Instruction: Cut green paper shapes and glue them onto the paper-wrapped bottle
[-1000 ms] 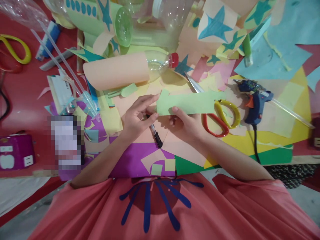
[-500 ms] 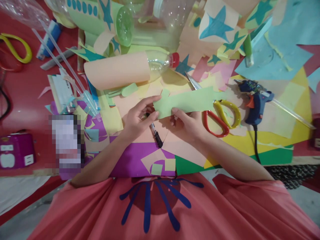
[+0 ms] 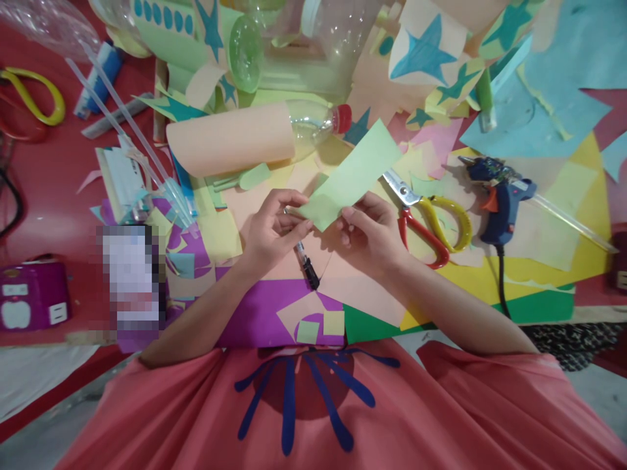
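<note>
A light green paper strip [image 3: 360,170] is held between both hands, its far end slanting up to the right. My left hand [image 3: 277,225] pinches the near left corner with thumb and fingers. Along the lower edge, my right hand [image 3: 369,225] grips the strip with its thumb on top and fingers curled below. Beneath the hands lies a black-capped pen [image 3: 307,266], its upper part hidden by my left hand. Scissors [image 3: 426,215] with red and yellow handles rest just right of my right hand. Beyond the strip lies a bottle [image 3: 235,137] wrapped in peach paper, with a red cap.
A blue glue gun [image 3: 502,202] lies at right, its cord running toward me. Cut paper stars [image 3: 426,49] and clear bottles crowd the far side. At left are glue sticks [image 3: 117,111], a blurred phone [image 3: 131,277], a purple box [image 3: 34,295] and more scissors [image 3: 36,94].
The green strip has swung from nearly level to a steep slant, its right end moving up and left. More of the scissors now shows. Both hands stay near the same place.
</note>
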The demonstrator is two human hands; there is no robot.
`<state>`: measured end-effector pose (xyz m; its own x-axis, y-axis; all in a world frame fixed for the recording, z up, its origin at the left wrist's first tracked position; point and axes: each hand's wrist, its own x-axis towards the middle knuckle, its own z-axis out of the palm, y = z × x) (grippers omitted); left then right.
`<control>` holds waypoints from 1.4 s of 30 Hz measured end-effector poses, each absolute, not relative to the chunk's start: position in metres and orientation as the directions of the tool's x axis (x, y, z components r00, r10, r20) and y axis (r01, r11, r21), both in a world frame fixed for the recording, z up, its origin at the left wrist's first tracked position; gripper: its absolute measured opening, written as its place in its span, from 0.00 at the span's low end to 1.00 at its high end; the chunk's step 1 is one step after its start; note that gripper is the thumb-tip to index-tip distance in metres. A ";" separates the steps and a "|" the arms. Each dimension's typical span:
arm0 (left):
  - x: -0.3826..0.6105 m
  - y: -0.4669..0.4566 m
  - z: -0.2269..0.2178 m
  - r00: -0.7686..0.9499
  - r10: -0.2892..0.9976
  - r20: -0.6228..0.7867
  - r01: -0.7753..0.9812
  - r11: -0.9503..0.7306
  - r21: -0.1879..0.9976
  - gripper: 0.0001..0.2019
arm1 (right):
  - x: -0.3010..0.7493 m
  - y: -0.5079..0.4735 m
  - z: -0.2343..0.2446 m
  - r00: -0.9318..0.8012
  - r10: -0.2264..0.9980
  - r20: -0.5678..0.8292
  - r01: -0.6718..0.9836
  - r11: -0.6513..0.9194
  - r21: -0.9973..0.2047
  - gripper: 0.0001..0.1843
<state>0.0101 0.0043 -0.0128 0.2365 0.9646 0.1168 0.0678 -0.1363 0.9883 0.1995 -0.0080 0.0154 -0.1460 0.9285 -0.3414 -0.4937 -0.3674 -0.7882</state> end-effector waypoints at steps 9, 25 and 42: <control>0.009 0.006 -0.004 0.346 0.905 0.250 0.216 -0.336 0.917 0.07 | 0.201 -0.003 0.019 -0.092 0.926 -0.365 -0.475 -0.363 -0.801 0.22; 0.010 0.002 0.004 0.488 0.822 0.294 0.259 -0.458 0.850 0.07 | 0.204 -0.002 0.018 -0.032 0.940 -0.341 -0.357 -0.329 -0.874 0.20; 0.009 0.005 -0.006 0.216 0.952 0.218 0.168 -0.256 0.952 0.14 | 0.210 -0.005 0.023 -0.102 0.974 -0.200 -0.107 -0.211 -0.972 0.21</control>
